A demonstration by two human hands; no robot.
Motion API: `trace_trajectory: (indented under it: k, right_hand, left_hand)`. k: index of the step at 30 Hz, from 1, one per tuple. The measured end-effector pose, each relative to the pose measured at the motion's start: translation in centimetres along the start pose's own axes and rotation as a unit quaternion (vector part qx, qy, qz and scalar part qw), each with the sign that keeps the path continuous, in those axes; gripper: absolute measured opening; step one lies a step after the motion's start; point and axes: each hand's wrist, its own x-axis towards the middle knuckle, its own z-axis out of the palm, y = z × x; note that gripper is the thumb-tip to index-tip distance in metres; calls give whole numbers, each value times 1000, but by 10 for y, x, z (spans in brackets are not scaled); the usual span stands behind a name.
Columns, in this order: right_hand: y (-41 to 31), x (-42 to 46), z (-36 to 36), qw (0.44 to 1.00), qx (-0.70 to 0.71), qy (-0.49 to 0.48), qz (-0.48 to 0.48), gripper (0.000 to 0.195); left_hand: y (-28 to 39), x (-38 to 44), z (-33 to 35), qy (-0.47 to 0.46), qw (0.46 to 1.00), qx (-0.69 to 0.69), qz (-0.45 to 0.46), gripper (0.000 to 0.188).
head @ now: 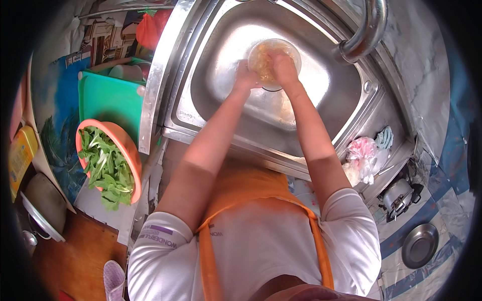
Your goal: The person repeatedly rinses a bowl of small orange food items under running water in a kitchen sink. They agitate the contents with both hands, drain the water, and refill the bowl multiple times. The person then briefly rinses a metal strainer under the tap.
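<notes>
A round bowl (295,50) with wet, yellowish-brown food pieces (263,56) in it is in the stainless steel sink (263,116). My left hand (246,77) is at the bowl's left side, thumb and fingers around its rim. Inside the bowl is my right hand (281,66), its fingers among the food pieces and partly hidden; whether they grip any piece cannot be told. The metal faucet (361,45) hangs over the sink's right back corner.
An orange plastic basin (137,165) of leafy greens (107,161) stands at the left by a green container (109,98). Crumpled plastic bags (363,154) lie on the right ledge. Farther right are a small gas burner (397,197) and a metal dish (420,246). A lidded pot (45,203) is far left.
</notes>
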Motion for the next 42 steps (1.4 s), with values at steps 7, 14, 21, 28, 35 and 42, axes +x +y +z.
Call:
trace_trajectory:
  k: [7,14,21,28,35,42]
  right_hand:
    - [-24,-29,6,990,-79,73,93,39]
    - [1,-7,15,988,126,41,78,54]
    - [-30,-18,-2,997,-80,14,-7,56]
    - [-15,-19,-13,994,-28,110,1,61]
    - [-9,-12,1,986,71,13,147,58]
    - [-17,-23,7,984,-43,160,-65,36]
  left_hand:
    - [3,-1,0,4,1000,4,-5,45]
    - [5,-2,1,0,1000,1,0,47]
    - [8,-6,2,-17,1000,-23,-9,46]
    - [1,-1,1,-1,1000,-7,0,47]
    - [4,-3,3,1,1000,-6,6,46]
    - [6,-8,1,-9,1000,-12,-2,47]
